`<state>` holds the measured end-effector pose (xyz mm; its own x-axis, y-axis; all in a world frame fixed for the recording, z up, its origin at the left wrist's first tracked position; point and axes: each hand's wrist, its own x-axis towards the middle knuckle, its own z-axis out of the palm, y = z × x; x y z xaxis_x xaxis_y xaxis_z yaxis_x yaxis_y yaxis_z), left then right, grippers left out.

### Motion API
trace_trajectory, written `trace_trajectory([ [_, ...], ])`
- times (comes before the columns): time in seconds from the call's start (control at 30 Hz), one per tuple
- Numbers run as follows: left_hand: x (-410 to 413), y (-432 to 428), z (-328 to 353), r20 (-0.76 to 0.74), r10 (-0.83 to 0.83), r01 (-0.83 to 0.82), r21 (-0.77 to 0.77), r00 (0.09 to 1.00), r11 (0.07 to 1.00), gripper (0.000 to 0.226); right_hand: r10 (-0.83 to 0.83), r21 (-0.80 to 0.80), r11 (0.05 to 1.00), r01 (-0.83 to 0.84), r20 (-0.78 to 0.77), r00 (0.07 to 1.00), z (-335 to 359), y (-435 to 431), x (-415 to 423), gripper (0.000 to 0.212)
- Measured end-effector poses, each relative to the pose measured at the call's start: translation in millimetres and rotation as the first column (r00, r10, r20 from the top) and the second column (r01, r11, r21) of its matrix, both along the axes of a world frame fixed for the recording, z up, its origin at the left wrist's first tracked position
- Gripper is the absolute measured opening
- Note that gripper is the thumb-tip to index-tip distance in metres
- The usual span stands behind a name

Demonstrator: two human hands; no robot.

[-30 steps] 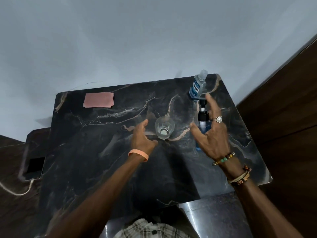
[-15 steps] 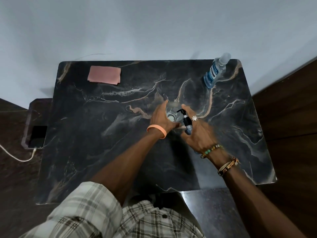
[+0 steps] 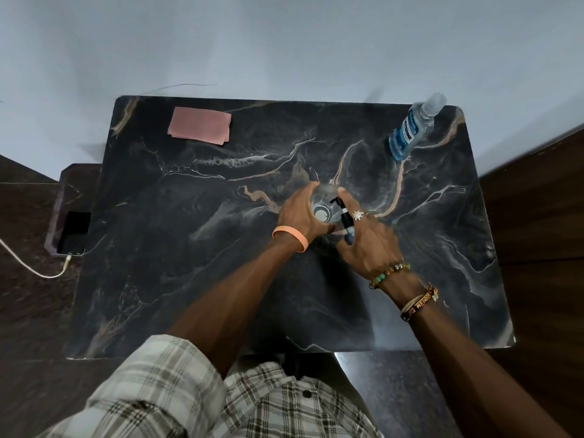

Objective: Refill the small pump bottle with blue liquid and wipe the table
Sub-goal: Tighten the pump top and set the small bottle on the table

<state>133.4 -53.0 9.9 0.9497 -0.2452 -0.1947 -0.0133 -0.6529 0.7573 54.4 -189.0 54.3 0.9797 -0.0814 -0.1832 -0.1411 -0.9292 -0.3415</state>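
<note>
Starting at the far left, we find a phone (image 3: pixel 75 231) lying on a low ledge beside the table (image 3: pixel 189 279), with a white cable (image 3: pixel 30 265) plugged into its near end. On the dark marbled tabletop, a folded pink cloth (image 3: pixel 199 125) lies flat near the far left corner, well apart from everything else.

Near the middle of the table we see the left hand (image 3: pixel 298 213), an orange wristband (image 3: pixel 290 238) on its wrist. Its fingers and thumb curl round a clear glass (image 3: pixel 321 207) that stands upright on the surface. Just right of the glass is the small pump bottle (image 3: pixel 343 216). Its black pump head reaches the glass's rim, and a little blue shows below the collar. The right hand (image 3: pixel 368 245), which wears a ring (image 3: pixel 357 214) and beaded bracelets, wraps closed round the bottle's body and hides most of it. We cannot tell whether the bottle rests on the table or is lifted.

At the far right corner a large bottle of blue liquid (image 3: pixel 410 131) with a clear cap stands, well apart from both hands.
</note>
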Motion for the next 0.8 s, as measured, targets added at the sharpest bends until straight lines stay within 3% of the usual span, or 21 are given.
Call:
trace_trajectory([
  [0.33,-6,0,-1,0.050,-0.047,0.045,0.043,0.998,0.998,0.091,0.036,-0.060,0.998,-0.035,0.000,0.999,-3,1,5,0.076],
  [0.6,-21,-3,-2,0.167,-0.056,0.051,0.033,0.984,0.998,0.090,-0.057,-0.033,0.998,0.060,0.079,0.995,-4,-4,-10,0.090],
  [0.8,-18,-2,-3,0.146,-0.096,0.089,0.052,0.985,0.995,0.089,-0.037,-0.072,0.997,0.039,0.026,0.999,-4,1,-10,0.075],
])
